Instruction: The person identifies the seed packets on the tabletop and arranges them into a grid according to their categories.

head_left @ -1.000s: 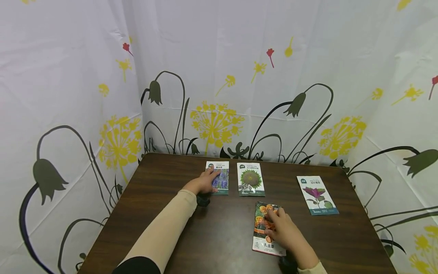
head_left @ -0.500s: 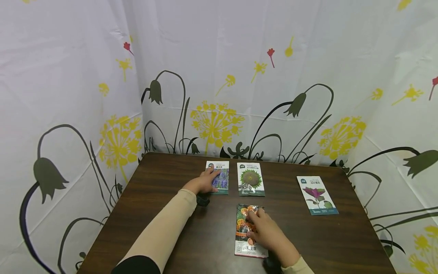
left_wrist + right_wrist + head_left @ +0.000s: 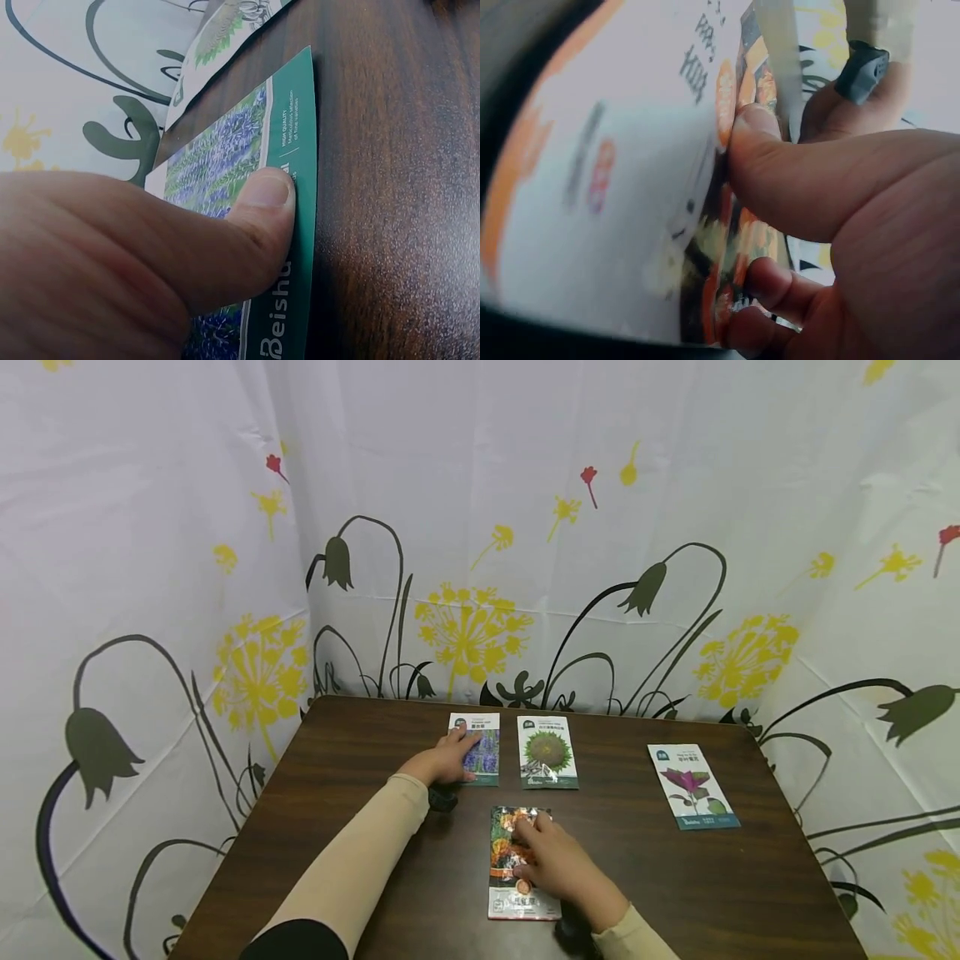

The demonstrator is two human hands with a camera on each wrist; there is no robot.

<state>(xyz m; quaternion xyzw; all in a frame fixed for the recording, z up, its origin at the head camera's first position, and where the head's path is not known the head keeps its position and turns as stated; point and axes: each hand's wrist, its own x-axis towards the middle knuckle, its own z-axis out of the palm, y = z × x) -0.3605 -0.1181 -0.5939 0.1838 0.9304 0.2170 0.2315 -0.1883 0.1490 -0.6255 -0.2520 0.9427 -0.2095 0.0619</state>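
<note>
Four seed packets lie on a dark wooden table. My left hand [image 3: 442, 760] rests spread over the packet with purple flower spikes [image 3: 487, 747]; in the left wrist view its thumb [image 3: 262, 210] presses on the green strip. My right hand [image 3: 558, 860] is over the orange-flower packet [image 3: 502, 897], thumb and fingertips touching its printed face. In the right wrist view that packet's white part [image 3: 637, 150] fills the left side, with the thumb [image 3: 761, 139] on it. Beside the purple packet lies one with a large green-rimmed flower head [image 3: 547, 752].
A packet with a magenta flower [image 3: 690, 785] lies alone at the right of the table [image 3: 750, 902]. A white curtain [image 3: 525, 527] printed with flowers hangs behind the table's far edge and along both sides.
My right hand has moved to the left with the orange-flower packet, which now lies nearer to the purple packet. My left hand has stayed on its packet.
</note>
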